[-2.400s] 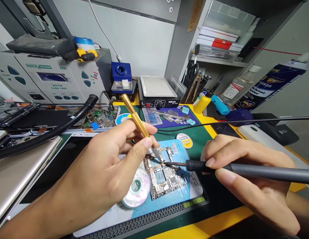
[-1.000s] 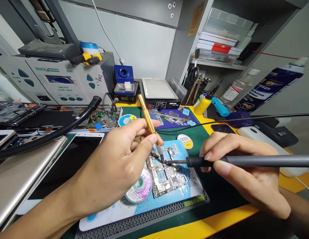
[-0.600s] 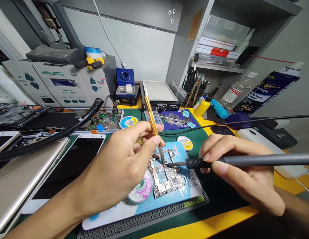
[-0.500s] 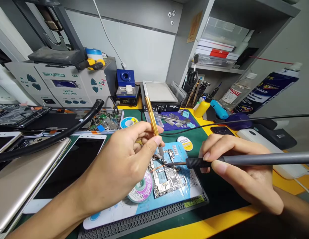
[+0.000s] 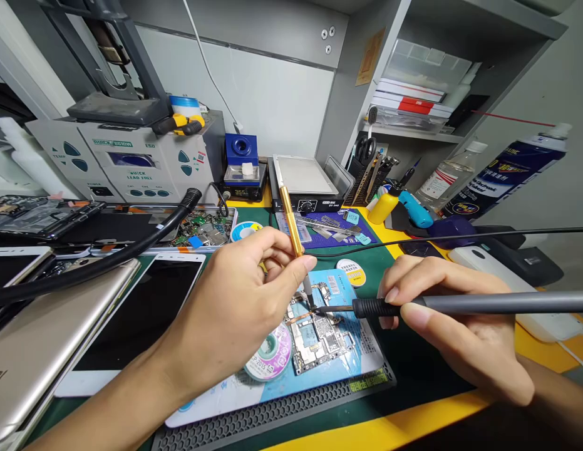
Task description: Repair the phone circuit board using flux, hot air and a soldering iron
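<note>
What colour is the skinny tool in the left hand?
Gold, with a silvery tip: the tool in the left hand, head view.

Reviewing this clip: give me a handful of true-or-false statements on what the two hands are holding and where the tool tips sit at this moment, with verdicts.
1. The left hand holds a gold-handled tool. True.
2. The right hand holds a pair of scissors. False: it holds a grey soldering iron.
3. Both tool tips meet over the circuit board. True.
4. The circuit board lies on a red mat. False: it lies on a light blue mat.
5. A spool lies just left of the circuit board. True.
6. The phone with the dark screen lies under the right hand. False: it lies to the left, beside the left forearm.
</note>
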The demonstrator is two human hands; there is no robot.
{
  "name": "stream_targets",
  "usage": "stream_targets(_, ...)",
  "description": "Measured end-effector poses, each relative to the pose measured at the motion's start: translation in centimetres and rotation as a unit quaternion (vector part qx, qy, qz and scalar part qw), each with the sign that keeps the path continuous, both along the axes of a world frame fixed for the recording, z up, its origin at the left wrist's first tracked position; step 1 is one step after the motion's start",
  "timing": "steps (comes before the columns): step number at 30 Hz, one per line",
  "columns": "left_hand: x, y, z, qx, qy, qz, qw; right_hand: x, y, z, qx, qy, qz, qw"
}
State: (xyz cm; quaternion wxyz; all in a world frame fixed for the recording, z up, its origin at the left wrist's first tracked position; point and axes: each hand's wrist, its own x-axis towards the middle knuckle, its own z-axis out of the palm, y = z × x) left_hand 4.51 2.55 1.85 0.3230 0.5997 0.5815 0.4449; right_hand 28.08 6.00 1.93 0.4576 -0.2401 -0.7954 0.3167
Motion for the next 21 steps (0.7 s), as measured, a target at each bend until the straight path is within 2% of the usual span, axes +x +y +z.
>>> stream_targets(5, 0.0, 0.1, -0.3, 0.01, 0.014, 0.009, 1.0, 0.0, 0.1, -0.2, -0.021, 0.005, 0.01, 1.0)
stream_targets(15, 0.0, -0.2, -0.2, 0.01, 0.018, 0.009, 1.0, 0.4, 1.0, -1.2, -0.194, 0.062, 0.03, 0.979)
stream_targets(21, -0.1, 0.0, -0.3, 0.01, 0.002, 0.016, 1.0, 0.1, 1.5, -1.3, -0.234, 0.075, 0.033, 0.969)
